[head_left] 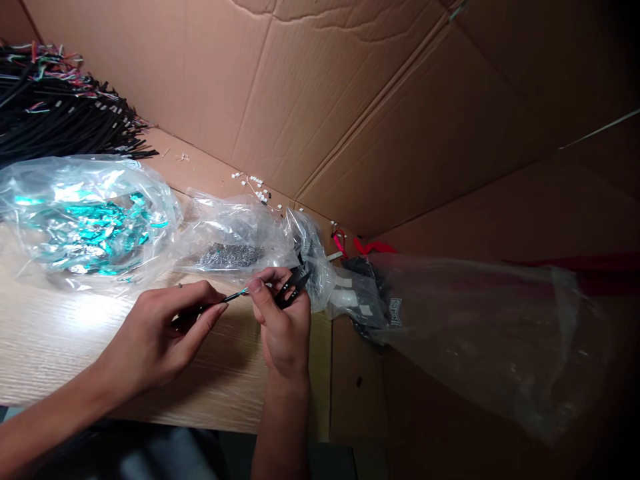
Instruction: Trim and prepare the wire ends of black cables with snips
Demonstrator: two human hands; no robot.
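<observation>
Over the front of the table, my left hand [167, 327] is closed, with a black cable [233, 297] pinched between thumb and fingertips. The cable points right toward my other hand, and a small teal bit [244, 291] shows at its end. My right hand [283, 320] is closed at that end, thumb against the fingers. Held in its fingers is a small black two-bladed tool [294, 287] that looks like thread snips, its blades pointing up and slightly apart. Whether the right fingertips also grip the cable's tip is hard to make out.
A clear bag of teal pieces [100, 227] lies left, beside a bag of small dark parts [233, 253]. Black cables [60, 113] are piled behind. White bits [257, 190] lie by the cardboard wall [310, 87]. A large clear bag [480, 320] spreads right.
</observation>
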